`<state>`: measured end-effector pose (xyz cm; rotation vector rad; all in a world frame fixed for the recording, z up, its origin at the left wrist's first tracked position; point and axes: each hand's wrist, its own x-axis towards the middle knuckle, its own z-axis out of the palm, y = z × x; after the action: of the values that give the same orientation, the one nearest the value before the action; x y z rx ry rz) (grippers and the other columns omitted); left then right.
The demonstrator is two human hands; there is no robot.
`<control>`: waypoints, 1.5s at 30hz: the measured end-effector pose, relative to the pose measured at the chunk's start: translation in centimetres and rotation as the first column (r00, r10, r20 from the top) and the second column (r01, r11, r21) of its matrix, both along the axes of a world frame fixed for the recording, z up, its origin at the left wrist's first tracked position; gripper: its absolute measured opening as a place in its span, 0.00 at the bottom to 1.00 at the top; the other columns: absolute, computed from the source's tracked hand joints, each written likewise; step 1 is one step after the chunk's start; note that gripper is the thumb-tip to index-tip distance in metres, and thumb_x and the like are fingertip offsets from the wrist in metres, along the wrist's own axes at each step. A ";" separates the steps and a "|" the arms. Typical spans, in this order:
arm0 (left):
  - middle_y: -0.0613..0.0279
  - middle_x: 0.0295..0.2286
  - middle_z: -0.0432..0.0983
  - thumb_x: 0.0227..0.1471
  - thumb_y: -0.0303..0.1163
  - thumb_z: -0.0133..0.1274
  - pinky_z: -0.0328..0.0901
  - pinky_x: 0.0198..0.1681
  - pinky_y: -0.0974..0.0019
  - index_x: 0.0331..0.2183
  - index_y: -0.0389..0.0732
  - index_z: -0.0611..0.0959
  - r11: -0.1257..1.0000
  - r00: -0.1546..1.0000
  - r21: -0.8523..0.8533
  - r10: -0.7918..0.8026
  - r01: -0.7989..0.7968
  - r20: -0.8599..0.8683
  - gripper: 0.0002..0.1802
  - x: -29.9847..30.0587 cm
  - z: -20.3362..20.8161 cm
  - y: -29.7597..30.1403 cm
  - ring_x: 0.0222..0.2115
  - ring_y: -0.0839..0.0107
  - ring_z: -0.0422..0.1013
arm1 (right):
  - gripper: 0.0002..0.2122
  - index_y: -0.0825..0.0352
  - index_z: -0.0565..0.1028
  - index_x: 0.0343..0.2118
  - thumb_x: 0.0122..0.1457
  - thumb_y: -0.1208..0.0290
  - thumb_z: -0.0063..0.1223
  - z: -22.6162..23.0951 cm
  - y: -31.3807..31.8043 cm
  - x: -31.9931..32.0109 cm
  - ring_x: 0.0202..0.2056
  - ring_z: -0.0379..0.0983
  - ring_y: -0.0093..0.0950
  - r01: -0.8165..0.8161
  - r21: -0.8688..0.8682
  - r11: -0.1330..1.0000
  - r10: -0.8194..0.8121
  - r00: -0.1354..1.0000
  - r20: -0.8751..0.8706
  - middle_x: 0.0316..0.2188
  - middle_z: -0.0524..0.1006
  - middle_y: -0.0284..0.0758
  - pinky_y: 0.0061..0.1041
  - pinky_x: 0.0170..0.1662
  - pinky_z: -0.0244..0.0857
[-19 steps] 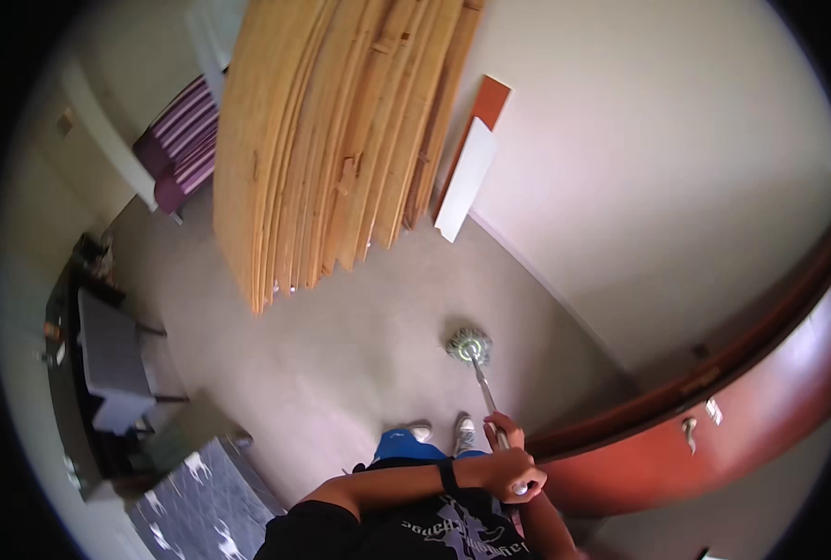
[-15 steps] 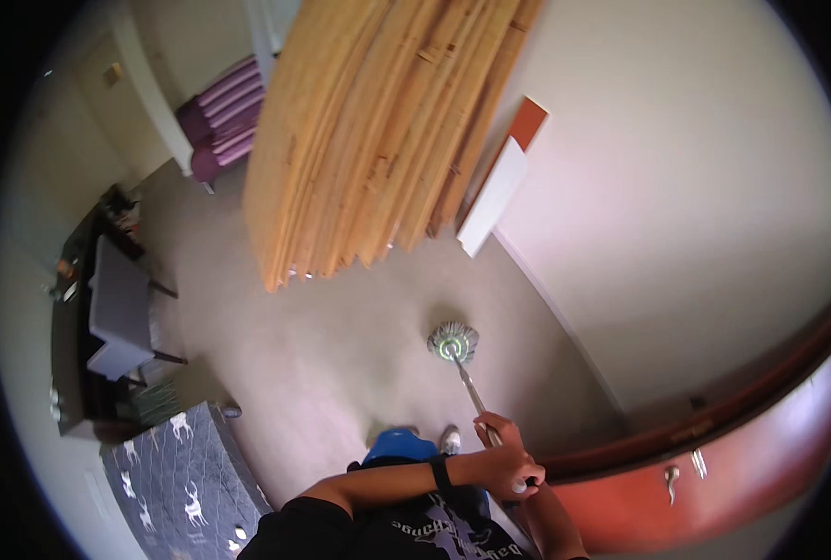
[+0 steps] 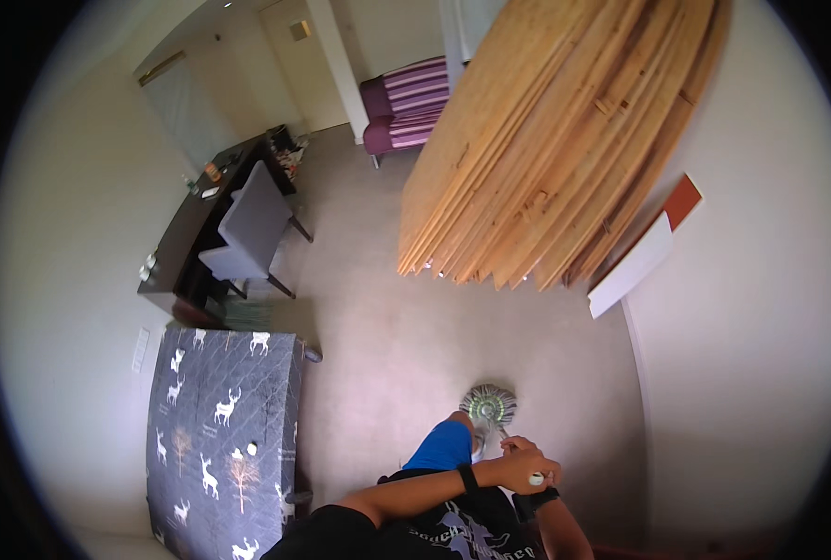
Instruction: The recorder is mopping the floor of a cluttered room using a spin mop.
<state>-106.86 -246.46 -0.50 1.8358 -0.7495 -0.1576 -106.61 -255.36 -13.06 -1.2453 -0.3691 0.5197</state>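
A mop [image 3: 488, 405] with a round, grey-green stringy head rests on the floor just ahead of my feet. Its pole runs back toward my body, mostly hidden by my hands. My left hand [image 3: 525, 467], with a black band at the wrist, is closed around the top of the pole, whose pale end shows by the fingers. Below it on the pole is my right hand [image 3: 516, 444], fingers curled and partly covered by the left. My blue-clad leg [image 3: 441, 446] is beside the mop head.
Tall wooden boards [image 3: 537, 159] stand ahead, beside a white panel [image 3: 630, 268] against the right wall. At left are a deer-patterned covered table [image 3: 271, 420], a grey chair [image 3: 255, 219] and a dark desk [image 3: 182, 238]. A purple striped seat [image 3: 415, 103] stands far back.
The mop head has come nearer to my feet and hands. My view has turned left, bringing more of the desk and covered table in, while the reddish-brown furniture at lower right has mostly left view.
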 end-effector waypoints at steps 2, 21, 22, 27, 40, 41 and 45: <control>0.54 0.24 0.78 0.50 0.29 0.54 0.67 0.30 0.55 0.32 0.40 0.80 0.999 0.995 -0.044 -0.007 0.003 -0.099 0.06 0.5 -0.7 1.3 0.27 0.53 0.75 | 0.09 0.69 0.76 0.38 0.54 0.84 0.57 -0.5 0.0 1.6 0.39 0.75 0.29 0.045 0.054 0.998 -0.039 0.993 -0.108 0.35 0.76 0.36 0.25 0.45 0.71; 0.60 0.17 0.76 0.48 0.31 0.57 0.65 0.30 0.53 0.33 0.48 0.79 0.798 0.828 -0.241 0.558 -0.552 -0.050 0.06 22.7 0.8 30.2 0.20 0.56 0.73 | 0.04 0.64 0.77 0.39 0.61 0.76 0.56 2.0 29.2 28.2 0.36 0.74 0.23 -0.294 -0.555 0.778 0.512 0.809 0.288 0.33 0.76 0.33 0.25 0.42 0.68; 0.61 0.16 0.75 0.48 0.31 0.56 0.65 0.30 0.53 0.33 0.48 0.79 0.795 0.834 -0.259 0.542 -0.549 -0.104 0.06 23.3 1.0 32.0 0.19 0.55 0.73 | 0.05 0.65 0.77 0.40 0.63 0.75 0.53 3.4 31.1 29.0 0.37 0.74 0.21 -0.339 -0.620 0.708 0.573 0.789 0.223 0.35 0.77 0.33 0.23 0.44 0.68; 0.61 0.18 0.77 0.50 0.30 0.55 0.65 0.32 0.54 0.34 0.47 0.79 0.724 0.750 -0.195 0.643 -0.661 -0.154 0.06 23.9 1.2 39.9 0.21 0.57 0.74 | 0.15 0.65 0.73 0.48 0.60 0.66 0.52 0.1 37.6 32.5 0.34 0.69 0.22 -0.714 -0.214 0.667 0.704 0.698 -0.133 0.32 0.74 0.31 0.23 0.40 0.65; 0.53 0.27 0.80 0.46 0.23 0.58 0.71 0.34 0.59 0.35 0.38 0.83 0.299 0.300 -0.033 0.953 -0.954 -0.048 0.10 24.2 4.8 57.1 0.29 0.55 0.77 | 0.06 0.69 0.74 0.36 0.56 0.78 0.49 4.1 68.9 38.4 0.36 0.73 0.40 -0.829 -0.339 0.446 0.852 0.276 0.445 0.32 0.75 0.41 0.35 0.42 0.68; 0.53 0.27 0.80 0.46 0.21 0.57 0.70 0.34 0.61 0.36 0.38 0.83 0.276 0.279 -0.060 0.959 -0.959 -0.050 0.11 25.1 4.6 58.7 0.29 0.56 0.77 | 0.06 0.69 0.75 0.36 0.57 0.77 0.50 3.8 70.9 39.5 0.36 0.73 0.38 -0.840 -0.376 0.391 0.865 0.196 0.462 0.32 0.75 0.40 0.34 0.41 0.68; 0.53 0.26 0.79 0.48 0.18 0.54 0.69 0.31 0.63 0.36 0.37 0.83 0.233 0.229 0.015 0.964 -0.972 -0.133 0.11 28.3 3.8 64.5 0.26 0.59 0.76 | 0.08 0.68 0.76 0.37 0.54 0.74 0.53 2.6 75.4 43.1 0.35 0.75 0.36 -0.858 -0.432 0.278 0.917 0.104 0.384 0.30 0.77 0.38 0.32 0.40 0.68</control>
<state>-78.52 -181.97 3.31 1.8708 0.6248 0.6062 -63.46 -179.93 -10.46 -1.1239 -1.7819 1.2264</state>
